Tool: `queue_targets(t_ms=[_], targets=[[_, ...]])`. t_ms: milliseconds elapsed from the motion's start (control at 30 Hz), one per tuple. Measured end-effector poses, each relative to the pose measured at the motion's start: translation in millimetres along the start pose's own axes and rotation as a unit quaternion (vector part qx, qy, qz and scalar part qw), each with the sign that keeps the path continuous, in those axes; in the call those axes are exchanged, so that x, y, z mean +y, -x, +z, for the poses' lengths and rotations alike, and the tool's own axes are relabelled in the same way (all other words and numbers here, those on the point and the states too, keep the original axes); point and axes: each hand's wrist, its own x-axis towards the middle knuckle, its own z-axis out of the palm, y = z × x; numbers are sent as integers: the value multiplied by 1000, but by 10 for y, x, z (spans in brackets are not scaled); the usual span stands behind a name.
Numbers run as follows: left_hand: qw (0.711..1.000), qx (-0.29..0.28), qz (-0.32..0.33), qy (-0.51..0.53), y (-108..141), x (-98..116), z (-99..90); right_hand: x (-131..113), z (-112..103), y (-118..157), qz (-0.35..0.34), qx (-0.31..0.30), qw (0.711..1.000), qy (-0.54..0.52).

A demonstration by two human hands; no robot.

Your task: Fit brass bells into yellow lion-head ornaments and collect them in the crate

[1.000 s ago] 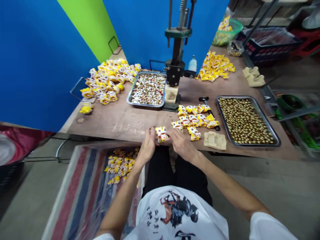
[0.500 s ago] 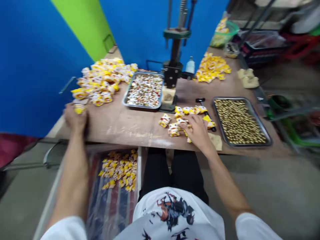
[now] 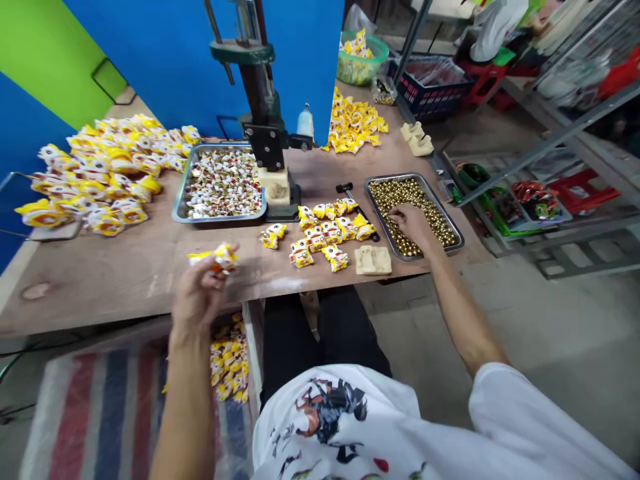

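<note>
Yellow and white, a toy (image 3: 227,257) sits clasped in the left hand (image 3: 197,293); beads (image 3: 434,213), likely trayed against rolling, lie under the right hand (image 3: 415,225), whose hold I cannot tell.

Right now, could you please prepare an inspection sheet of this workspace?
Surface: brown wooden table, pale marks near its front edge.
Job's things: small yellow-and-white figures, piled left and grouped mid-table; round gold beads in a rectangular silver tray.
Clutter: black-headed hammer beside the grouped figures.
Hands: left hand holds one such figure; right hand is at the beads, grip unclear.
Cables: thin dark lines low at left, possibly cables.
Surroundings: blue panel behind; navy plastic crate beyond the table.
</note>
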Motion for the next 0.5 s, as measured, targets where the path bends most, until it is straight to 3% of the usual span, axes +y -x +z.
queue_targets(t_ms=[133,233,300,367,433,500], targets=[[995,-21,-95,14,431,-243,500,-58,-134,28,-4,39,999,-33],[995,-9,-101,0,641,-375,729,-310,-228,219,-16,99,992,-82],[996,-21,-89,-12,712,-430,846,-687,-184,420,-30,108,986,-121],[994,-62,-89,-18,754,-454,959,-1210,-55,648,-65,80,978,-179],[992,-87,-84,-24,789,-458,1059,-1763,126,849,-127,25,955,-267],[994,-72,-72,-35,825,-453,1125,-2206,309,989,-176,4,931,-320]])
